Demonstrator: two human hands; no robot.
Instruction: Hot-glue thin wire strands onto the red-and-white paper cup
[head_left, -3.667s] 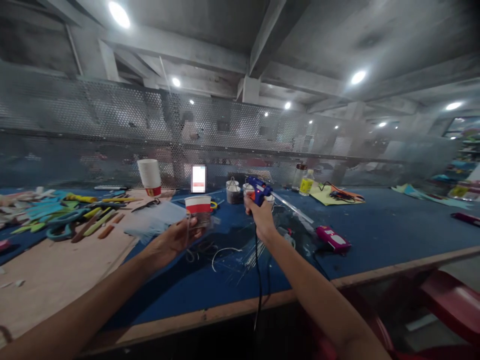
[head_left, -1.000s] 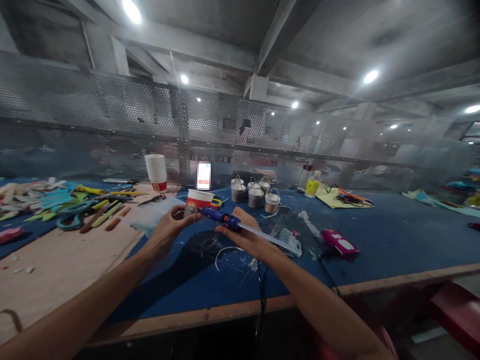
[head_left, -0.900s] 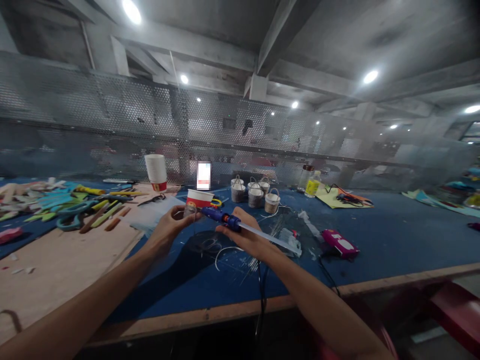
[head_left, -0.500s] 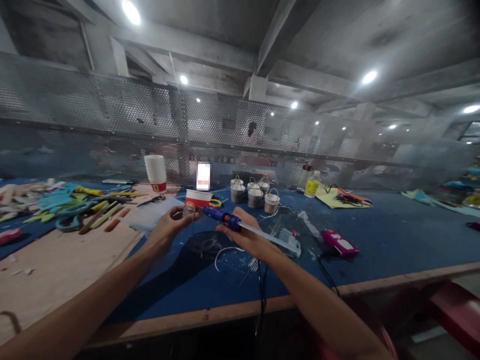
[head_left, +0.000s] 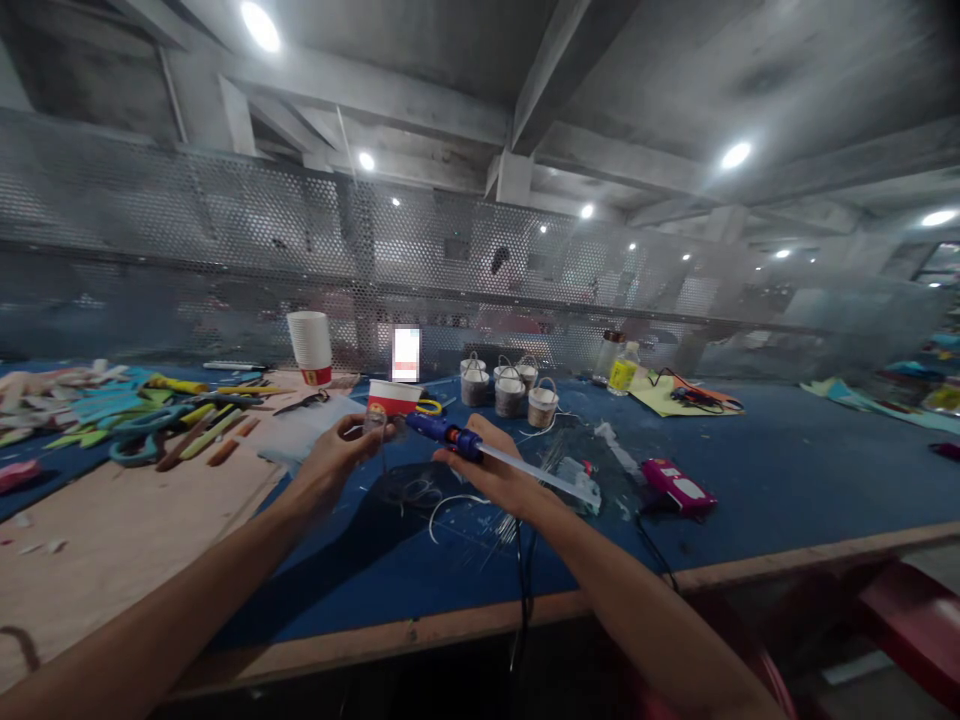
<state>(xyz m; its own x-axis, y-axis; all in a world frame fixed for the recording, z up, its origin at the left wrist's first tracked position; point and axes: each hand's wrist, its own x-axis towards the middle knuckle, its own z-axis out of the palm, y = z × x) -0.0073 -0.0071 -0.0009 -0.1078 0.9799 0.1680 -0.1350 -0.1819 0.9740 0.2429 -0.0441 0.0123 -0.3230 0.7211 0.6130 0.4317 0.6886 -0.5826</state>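
My right hand (head_left: 495,478) is wrapped around the blue glue gun (head_left: 446,435), held low and tipped over so its nozzle points left at the small clear piece (head_left: 375,420) pinched between the thumb and fingers of my left hand (head_left: 334,462). Nozzle and piece look to be touching or just apart; I cannot tell which. I judge this to be the gluing step, with the tip at the joint; the next move would call for a steady squeeze of the trigger while the left hand keeps the piece from turning. Both forearms reach forward over the bench (head_left: 750,480), wrists close together above its blue mat, the gun's clear glue stick (head_left: 536,473) trailing back to the right and its black cord (head_left: 523,570) dropping over the near edge. Just behind the left hand stands a red-and-white paper cup (head_left: 394,397); beyond it are four little baskets (head_left: 510,388), a stack of cups (head_left: 310,345), and a pink object (head_left: 679,487) to the right.
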